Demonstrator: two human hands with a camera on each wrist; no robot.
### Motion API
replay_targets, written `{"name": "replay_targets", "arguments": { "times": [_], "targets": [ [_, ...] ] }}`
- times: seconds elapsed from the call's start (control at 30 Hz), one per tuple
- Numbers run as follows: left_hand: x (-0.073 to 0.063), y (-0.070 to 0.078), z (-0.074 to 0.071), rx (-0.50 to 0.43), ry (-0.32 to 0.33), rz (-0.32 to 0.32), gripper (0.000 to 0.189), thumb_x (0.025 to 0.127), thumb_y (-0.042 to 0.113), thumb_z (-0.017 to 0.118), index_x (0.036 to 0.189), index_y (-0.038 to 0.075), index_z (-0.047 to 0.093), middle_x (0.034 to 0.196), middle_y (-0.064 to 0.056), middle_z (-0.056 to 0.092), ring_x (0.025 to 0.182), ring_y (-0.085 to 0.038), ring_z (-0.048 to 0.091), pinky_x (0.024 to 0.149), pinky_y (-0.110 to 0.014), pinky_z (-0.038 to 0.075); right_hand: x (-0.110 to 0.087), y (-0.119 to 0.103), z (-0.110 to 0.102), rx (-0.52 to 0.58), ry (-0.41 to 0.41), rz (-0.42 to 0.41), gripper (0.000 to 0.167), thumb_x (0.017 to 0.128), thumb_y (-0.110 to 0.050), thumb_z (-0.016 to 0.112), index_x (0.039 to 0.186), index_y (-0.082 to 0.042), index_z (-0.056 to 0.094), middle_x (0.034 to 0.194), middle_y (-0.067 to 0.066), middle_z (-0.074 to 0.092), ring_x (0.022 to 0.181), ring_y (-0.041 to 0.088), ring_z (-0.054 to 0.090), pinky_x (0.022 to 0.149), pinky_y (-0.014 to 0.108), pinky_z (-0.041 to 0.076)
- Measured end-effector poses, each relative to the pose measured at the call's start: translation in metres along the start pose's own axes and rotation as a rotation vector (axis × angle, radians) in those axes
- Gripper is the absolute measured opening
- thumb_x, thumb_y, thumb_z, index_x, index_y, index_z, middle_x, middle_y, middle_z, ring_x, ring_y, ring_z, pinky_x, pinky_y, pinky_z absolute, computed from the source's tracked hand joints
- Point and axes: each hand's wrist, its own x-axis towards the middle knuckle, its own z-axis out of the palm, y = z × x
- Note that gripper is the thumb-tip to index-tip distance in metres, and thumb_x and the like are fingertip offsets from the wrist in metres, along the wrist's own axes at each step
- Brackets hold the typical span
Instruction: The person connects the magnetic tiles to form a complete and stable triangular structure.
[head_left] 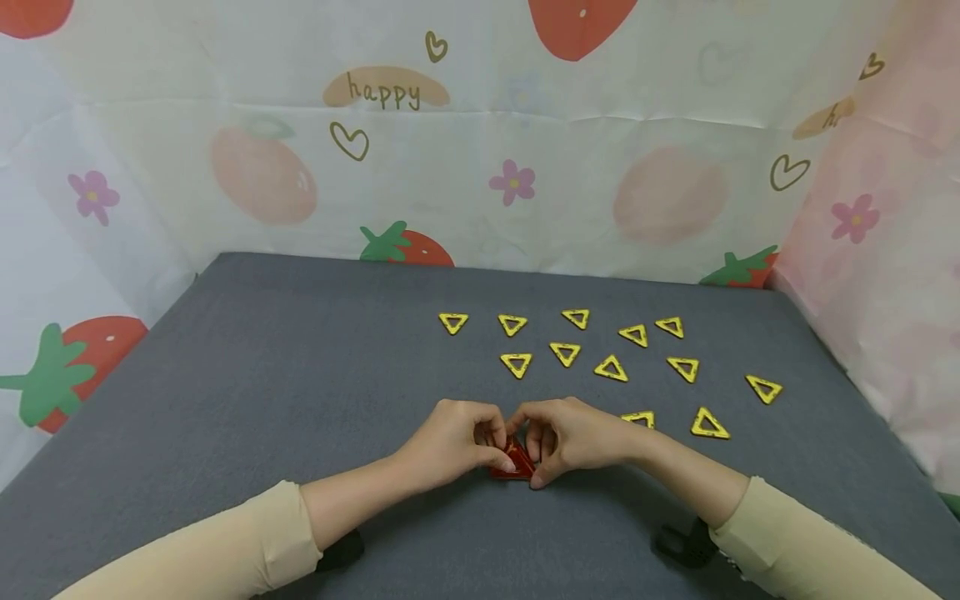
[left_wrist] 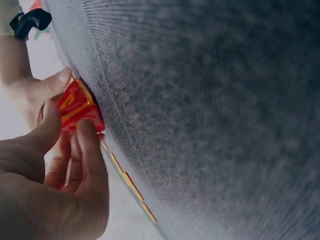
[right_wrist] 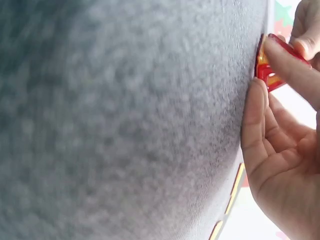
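In the head view, both hands meet low over the grey table at a small red triangular piece (head_left: 517,460). Thumb and fingers of my left hand (head_left: 450,446) pinch it from one side. From the other side my right hand (head_left: 573,433) grips it, thumb low at its corner. Close up in the left wrist view, the red piece (left_wrist: 82,111) has yellow edges and faces that lean together above the cloth. The right wrist view gives its red and yellow frame (right_wrist: 270,75) between the fingertips, which hide part of it.
Several flat yellow triangle frames (head_left: 517,364) lie spread beyond and to the right of the hands. One yellow triangle (head_left: 638,419) is partly covered by the right forearm. A printed curtain (head_left: 517,225) stands along the back edge of the grey tabletop (head_left: 300,375).
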Motion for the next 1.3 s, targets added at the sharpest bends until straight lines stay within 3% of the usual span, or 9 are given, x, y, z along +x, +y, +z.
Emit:
{"name": "replay_targets", "arguments": {
  "times": [0.17,0.27,0.53,1.3],
  "targets": [
    [0.0,-0.005,-0.002,-0.04,-0.047,-0.093,0.015,0.078,0.018,0.084,0.084,0.011,0.072,0.072,-0.002,0.072,0.059,-0.005,0.059,0.053,-0.02,0.048,-0.001,0.001,0.001,0.001,0.032,0.013,0.041,0.079,-0.03,0.084,0.103,-0.013,0.057,0.084,-0.002,0.065,0.073,0.01,0.064,0.065,0.023,0.053],
    [0.0,-0.007,-0.003,-0.054,-0.068,-0.111,0.015,0.078,0.018,0.083,0.086,0.009,0.075,0.075,-0.004,0.074,0.059,-0.004,0.06,0.053,-0.02,0.048,0.0,0.002,0.001,-0.015,0.038,-0.003,0.032,0.081,-0.035,0.082,0.094,-0.014,0.061,0.08,-0.003,0.065,0.072,0.008,0.062,0.064,0.022,0.052],
    [0.002,-0.01,-0.004,-0.018,-0.1,-0.082,0.016,0.077,0.019,0.083,0.085,0.007,0.077,0.081,-0.005,0.075,0.064,0.001,0.058,0.058,-0.017,0.048,0.0,0.003,0.001,-0.011,0.021,-0.024,0.019,0.083,-0.034,0.079,0.086,-0.018,0.07,0.074,-0.005,0.066,0.065,0.004,0.058,0.059,0.019,0.048],
    [0.004,-0.014,-0.003,0.012,-0.118,-0.048,0.016,0.076,0.022,0.084,0.081,0.01,0.074,0.077,-0.001,0.074,0.066,0.002,0.059,0.062,-0.016,0.049,0.002,0.003,-0.001,0.075,0.009,-0.004,0.016,0.081,-0.027,0.08,0.084,-0.014,0.072,0.077,0.001,0.071,0.07,0.007,0.065,0.065,0.025,0.057]
  ]
}}
